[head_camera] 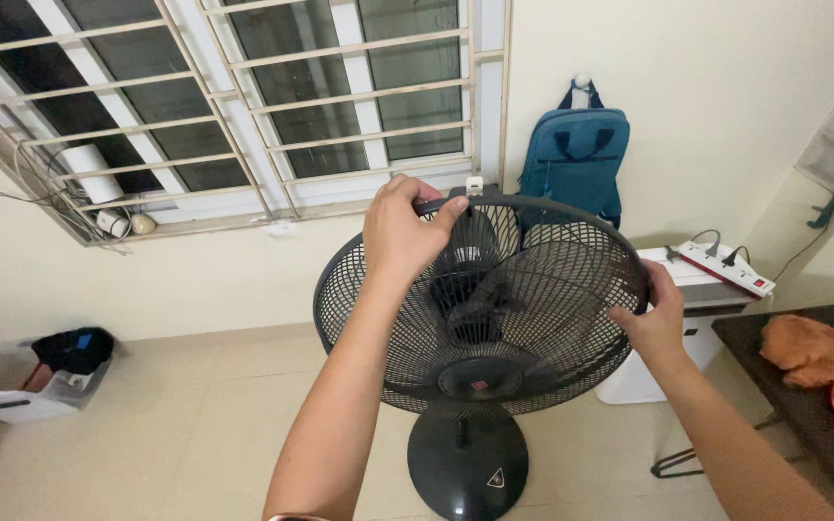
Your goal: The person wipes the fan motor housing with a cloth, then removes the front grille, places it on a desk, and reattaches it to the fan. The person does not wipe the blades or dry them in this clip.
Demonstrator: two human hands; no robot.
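Note:
A black pedestal fan stands in front of me, its round wire grille [533, 318] tilted up toward the camera above a round black base [467, 468]. My left hand [403, 232] grips the top rim of the grille, fingers curled over the edge. My right hand [653, 323] holds the grille's right rim, thumb on the front. Dark blades show behind the wires, with a hub cap at the lower middle of the grille.
A barred window [243, 96] fills the wall behind. A blue backpack [573, 154] hangs on the wall. A white appliance [687, 289] with a power strip [726, 265] on top stands to the right, next to a dark table [822, 405] with orange cloths [803, 347]. A box of clutter [60, 371] sits at left.

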